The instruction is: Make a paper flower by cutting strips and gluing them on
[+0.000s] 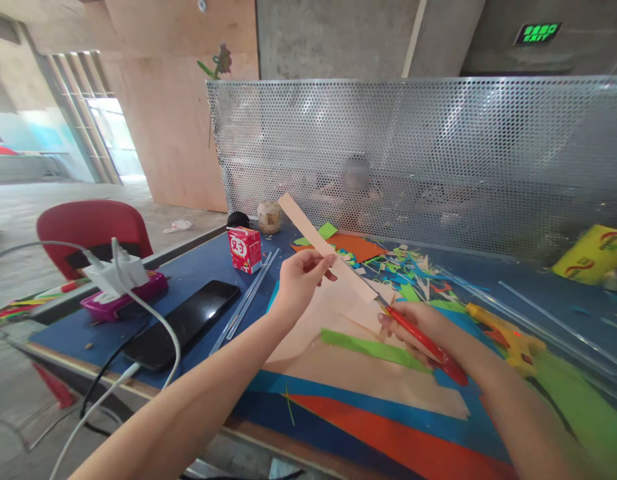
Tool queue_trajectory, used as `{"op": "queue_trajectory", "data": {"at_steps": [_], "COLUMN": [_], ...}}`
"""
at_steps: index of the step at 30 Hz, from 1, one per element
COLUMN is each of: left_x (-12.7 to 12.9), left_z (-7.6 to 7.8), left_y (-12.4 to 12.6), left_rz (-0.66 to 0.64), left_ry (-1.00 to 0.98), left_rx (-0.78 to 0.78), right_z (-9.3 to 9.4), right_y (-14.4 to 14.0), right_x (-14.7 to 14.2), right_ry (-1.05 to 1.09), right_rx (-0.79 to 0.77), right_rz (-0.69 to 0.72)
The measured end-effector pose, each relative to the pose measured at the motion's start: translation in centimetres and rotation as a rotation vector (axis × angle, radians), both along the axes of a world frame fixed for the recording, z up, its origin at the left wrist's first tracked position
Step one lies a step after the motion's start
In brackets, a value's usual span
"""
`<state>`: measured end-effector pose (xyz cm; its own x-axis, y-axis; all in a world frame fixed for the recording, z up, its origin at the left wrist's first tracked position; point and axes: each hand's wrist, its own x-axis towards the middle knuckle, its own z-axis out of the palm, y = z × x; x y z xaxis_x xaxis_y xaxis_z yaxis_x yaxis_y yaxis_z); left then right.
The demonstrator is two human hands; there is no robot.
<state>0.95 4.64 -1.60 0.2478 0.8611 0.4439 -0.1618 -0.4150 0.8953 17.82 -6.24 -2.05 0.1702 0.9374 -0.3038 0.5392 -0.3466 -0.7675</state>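
My left hand [306,277] pinches a long strip of pale peach paper [308,223] near its middle, holding it slanted above the table. In my right hand [413,327] is a pair of scissors [426,340] with red handles, fingers wrapped round the grips. Their blades lie against the lower end of the strip; whether they are parted I cannot tell. Below both hands lies a larger peach sheet [298,353] with a green paper strip [373,348] across it. Blue [418,400] and orange sheets [348,427] lie under that.
Colourful paper scraps [408,267] are heaped behind my hands. A yellow glue gun [511,340] and clear sticks [488,300] lie right. Left are a phone [183,323], a red box [244,250], and a purple power strip [123,300] with cables. A perforated metal screen [413,167] borders the back.
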Motion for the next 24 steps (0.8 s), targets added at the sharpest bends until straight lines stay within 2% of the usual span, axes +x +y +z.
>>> {"op": "queue_trajectory", "data": {"at_steps": [11,20,24], "left_x": [0.1,0.3,0.3], "left_z": [0.0,0.0,0.0], "left_y": [-0.2,-0.3,-0.3], "left_rz": [-0.016,-0.054,-0.052], "left_ry": [0.0,-0.007,-0.006], "left_rx": [-0.009,-0.014,-0.022], "right_z": [-0.1,1.1,1.2], "right_y": [0.3,-0.4,-0.2], "right_x": [0.1,-1.1,-0.8], "right_ry": [-0.02,-0.022,-0.079], "right_rx": [0.004,-0.015,-0.006], "right_rz": [0.006,0.003,0.002]}}
